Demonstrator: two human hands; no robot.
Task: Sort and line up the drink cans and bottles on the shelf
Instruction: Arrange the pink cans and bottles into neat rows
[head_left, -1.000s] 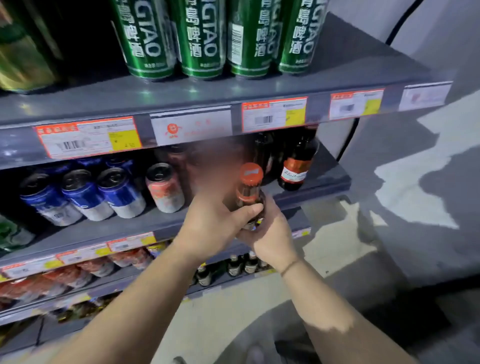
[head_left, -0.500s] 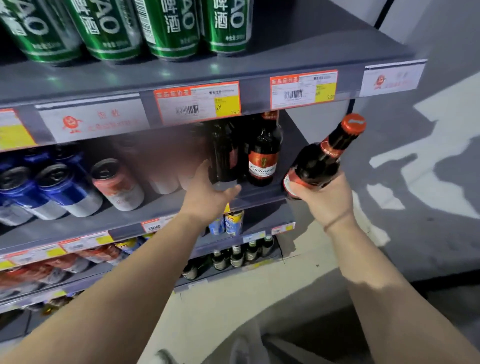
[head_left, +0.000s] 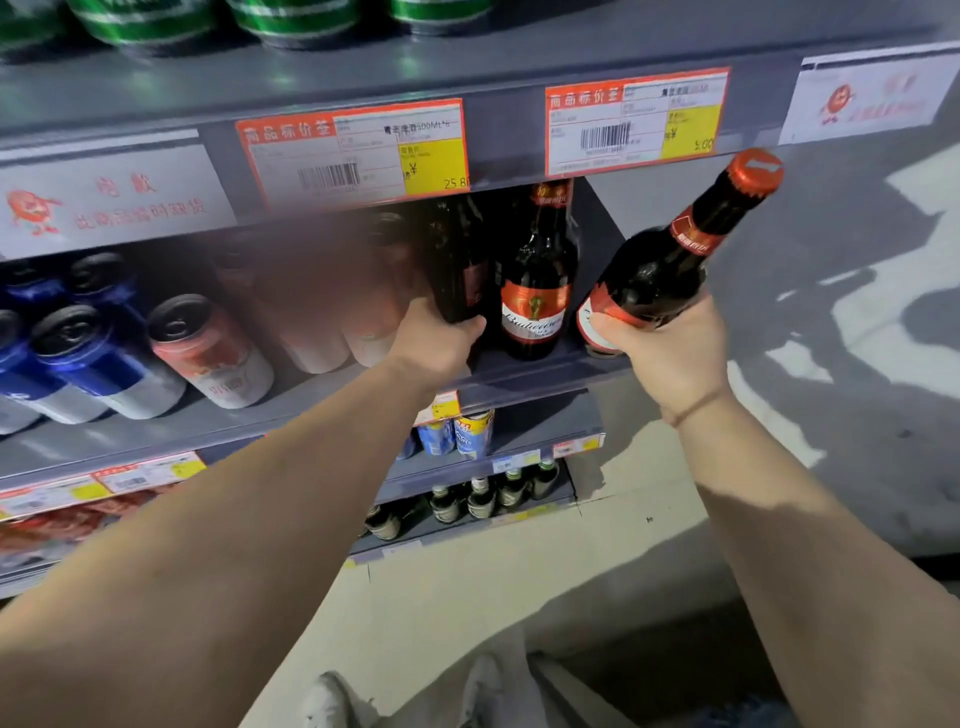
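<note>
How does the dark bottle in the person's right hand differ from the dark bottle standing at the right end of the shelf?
The dark glass bottle with the red cap is tilted and off the shelf, in the grip of the right hand; the dark red-labelled bottle on the grey shelf stands upright with no hand on it. The held bottle's cap shows fully; the shelved bottle's top is cut off by the price rail. Both are dark glass with red labels.

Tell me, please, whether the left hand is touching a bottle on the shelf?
Touching: the head view shows the left hand wrapped around the base of a dark bottle standing on the shelf.
</note>
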